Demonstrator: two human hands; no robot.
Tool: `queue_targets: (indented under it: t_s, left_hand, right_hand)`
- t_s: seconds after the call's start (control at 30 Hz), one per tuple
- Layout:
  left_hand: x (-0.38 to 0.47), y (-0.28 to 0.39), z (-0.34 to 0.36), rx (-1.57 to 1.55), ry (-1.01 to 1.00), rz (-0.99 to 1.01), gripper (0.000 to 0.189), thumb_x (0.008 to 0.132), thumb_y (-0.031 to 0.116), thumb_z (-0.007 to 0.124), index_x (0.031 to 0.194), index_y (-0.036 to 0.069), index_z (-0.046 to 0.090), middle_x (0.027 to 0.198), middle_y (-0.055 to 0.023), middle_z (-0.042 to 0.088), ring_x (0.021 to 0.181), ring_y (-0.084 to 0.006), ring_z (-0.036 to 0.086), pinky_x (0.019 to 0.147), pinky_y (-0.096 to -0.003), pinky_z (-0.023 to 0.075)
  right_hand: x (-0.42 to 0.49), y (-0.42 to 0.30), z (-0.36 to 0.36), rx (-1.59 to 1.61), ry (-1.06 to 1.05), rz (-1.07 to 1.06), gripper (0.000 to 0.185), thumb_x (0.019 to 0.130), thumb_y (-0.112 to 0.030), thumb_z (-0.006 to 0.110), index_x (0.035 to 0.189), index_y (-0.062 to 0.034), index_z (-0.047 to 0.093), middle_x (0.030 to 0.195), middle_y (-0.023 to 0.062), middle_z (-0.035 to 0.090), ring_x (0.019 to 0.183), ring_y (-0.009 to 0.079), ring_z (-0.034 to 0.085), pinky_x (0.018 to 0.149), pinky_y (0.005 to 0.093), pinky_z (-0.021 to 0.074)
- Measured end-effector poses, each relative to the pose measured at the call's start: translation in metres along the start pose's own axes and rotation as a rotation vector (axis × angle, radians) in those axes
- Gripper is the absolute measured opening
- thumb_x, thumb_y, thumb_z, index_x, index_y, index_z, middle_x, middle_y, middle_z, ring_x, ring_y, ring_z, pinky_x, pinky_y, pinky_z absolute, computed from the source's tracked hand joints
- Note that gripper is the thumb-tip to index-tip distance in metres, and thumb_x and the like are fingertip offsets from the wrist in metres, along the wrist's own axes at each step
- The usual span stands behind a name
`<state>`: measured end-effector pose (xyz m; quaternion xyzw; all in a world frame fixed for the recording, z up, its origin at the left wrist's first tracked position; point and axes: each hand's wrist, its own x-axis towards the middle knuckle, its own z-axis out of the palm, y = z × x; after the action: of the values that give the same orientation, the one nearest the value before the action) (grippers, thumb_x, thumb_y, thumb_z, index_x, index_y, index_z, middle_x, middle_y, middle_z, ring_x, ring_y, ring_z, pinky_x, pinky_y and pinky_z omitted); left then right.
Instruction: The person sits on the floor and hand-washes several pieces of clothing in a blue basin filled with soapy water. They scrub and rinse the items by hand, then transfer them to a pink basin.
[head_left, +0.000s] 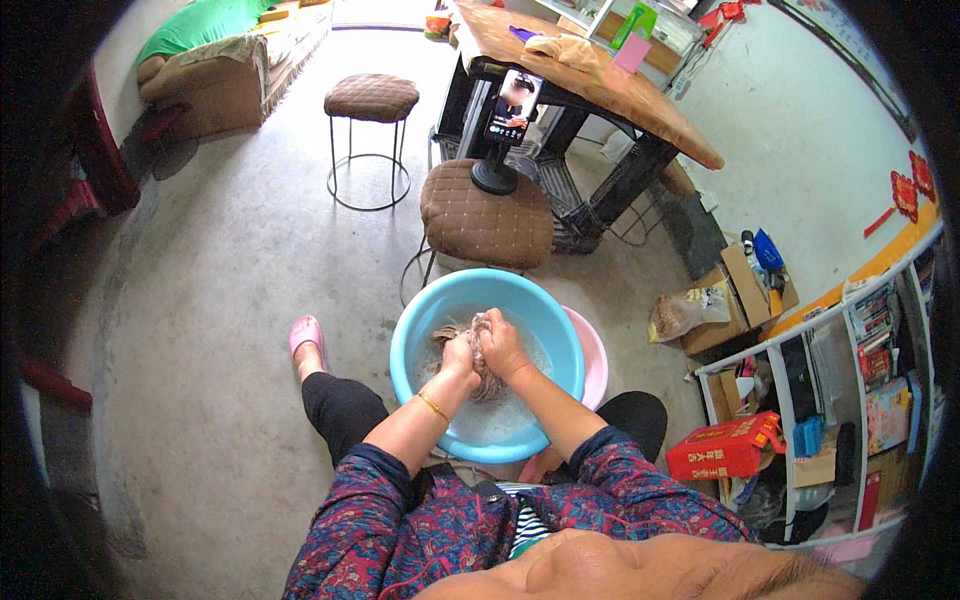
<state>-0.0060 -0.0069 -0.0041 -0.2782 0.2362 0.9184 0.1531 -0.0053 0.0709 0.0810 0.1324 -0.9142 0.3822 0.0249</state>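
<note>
Between my knees stands a round light-blue plastic basin (403, 375) with cloudy, sudsy water (510, 420) in it. Both hands are inside its rim and grip a bunched, wet brownish cloth (487, 384). My left hand (459, 358) is closed around the left side of the cloth; a gold bangle circles that wrist. My right hand (504, 349) holds the cloth's upper right part, close against the left. A loose end of cloth sticks out at the upper left of the bunch. Part of the cloth is hidden under my fingers.
A pink basin (596, 360) shows behind the blue one at right. Just ahead, a padded stool (480, 225) bears a phone (516, 109) on a stand. Another stool (373, 97), a wooden-topped table (637, 105), cardboard boxes (712, 337), a red box (724, 448) and shelves (780, 382) stand around.
</note>
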Motion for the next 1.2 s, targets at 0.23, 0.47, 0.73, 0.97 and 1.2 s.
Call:
queue_targets:
  t_s: [0.23, 0.47, 0.73, 0.97, 1.2]
  left_hand:
    - [0.002, 0.01, -0.004, 0.073, -0.06, 0.046, 0.018, 0.085, 0.017, 0.047, 0.087, 0.005, 0.06, 0.084, -0.0093, 0.062, 0.072, -0.0233, 0.061, 0.063, -0.0355, 0.0512]
    - [-0.017, 0.01, 0.013, 1.168, 0.031, 0.389, 0.045, 0.08, 0.023, 0.051, 0.116, -0.003, 0.049, 0.107, -0.0189, 0.058, 0.096, -0.0315, 0.059, 0.087, -0.0409, 0.046]
    - [-0.071, 0.016, 0.027, 2.165, -0.001, 0.678, 0.051, 0.081, 0.041, 0.051, 0.125, 0.014, 0.052, 0.128, -0.0168, 0.05, 0.121, -0.0363, 0.044, 0.098, -0.0465, 0.0378]
    - [-0.033, -0.01, 0.015, 2.027, -0.591, 0.454, 0.051, 0.08, 0.043, 0.05, 0.119, 0.011, 0.057, 0.12, -0.0154, 0.057, 0.113, -0.0271, 0.053, 0.1, -0.0344, 0.0368]
    - [-0.042, -0.005, 0.023, 1.963, -1.077, 0.206, 0.032, 0.08, 0.028, 0.051, 0.1, 0.008, 0.067, 0.106, -0.0133, 0.063, 0.1, -0.0254, 0.058, 0.092, -0.0351, 0.0405]
  right_hand:
    - [-0.027, 0.003, 0.001, 0.049, -0.071, -0.147, 0.029, 0.082, -0.019, 0.048, 0.107, -0.0037, 0.044, 0.087, 0.0281, 0.06, 0.083, 0.0472, 0.057, 0.074, 0.0529, 0.0461]
    - [-0.001, 0.033, -0.043, -0.339, -0.22, -0.041, 0.022, 0.076, -0.02, 0.051, 0.091, -0.0037, 0.048, 0.081, 0.0232, 0.06, 0.078, 0.0432, 0.058, 0.069, 0.0536, 0.0451]
    - [0.024, -0.001, -0.058, -0.519, -0.363, -0.679, 0.017, 0.064, -0.018, 0.059, 0.077, -0.0081, 0.055, 0.074, 0.0108, 0.055, 0.078, 0.0314, 0.055, 0.069, 0.0436, 0.0427]
    - [0.037, -0.022, -0.044, -0.56, -0.456, -0.881, 0.011, 0.066, -0.013, 0.06, 0.075, -0.0089, 0.053, 0.081, 0.007, 0.053, 0.087, 0.0263, 0.051, 0.077, 0.0405, 0.0401]
    - [0.025, 0.01, -0.019, -0.326, -0.109, -0.628, 0.024, 0.068, -0.008, 0.058, 0.091, -0.0038, 0.056, 0.09, 0.0155, 0.053, 0.094, 0.0345, 0.05, 0.088, 0.0442, 0.0394]
